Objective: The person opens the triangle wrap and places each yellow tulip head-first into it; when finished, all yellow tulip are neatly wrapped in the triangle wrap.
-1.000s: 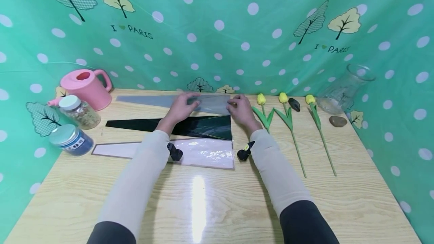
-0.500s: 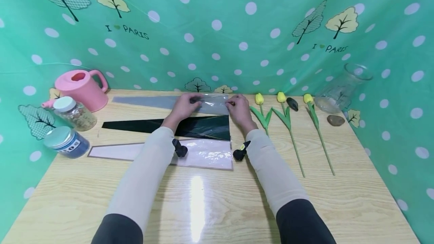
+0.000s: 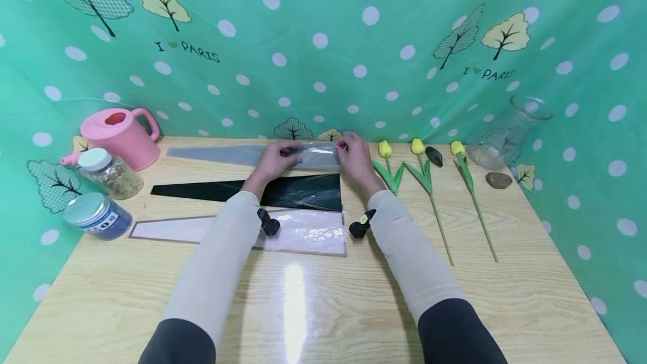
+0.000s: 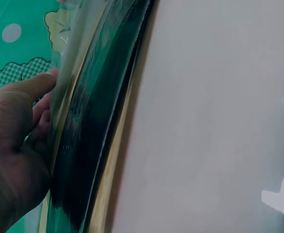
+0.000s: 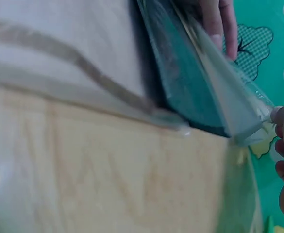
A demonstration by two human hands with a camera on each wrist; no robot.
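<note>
A grey translucent tapered plastic flower sleeve (image 3: 217, 154) lies along the back of the table, its wide end to the right. My left hand (image 3: 273, 162) holds it near the wide part, thumb and fingers bent at the film. At the wide end, my right hand (image 3: 356, 159) pinches the edge of the clear film between thumb and fingertips; the right wrist view shows the sleeve's corner (image 5: 251, 124) lifted there. In front lie a black sleeve (image 3: 308, 191) and, nearer, a white sleeve with a grey border (image 3: 308, 228), both partly hidden by my left arm.
At left stand a pink watering can (image 3: 123, 136), a jar of pebbles (image 3: 118, 178) and a blue-filled jar (image 3: 103, 221). To the right lie three yellow tulips (image 3: 427, 181), a dark stone (image 3: 434, 156), a brown stone (image 3: 499, 180) and a glass vase (image 3: 497, 142). A green curtain (image 3: 323, 44) hangs behind.
My right fingers have moved slightly up and back with the film edge at the sleeve's wide end. The left hand has stayed nearly in place; the head view has shifted a little.
</note>
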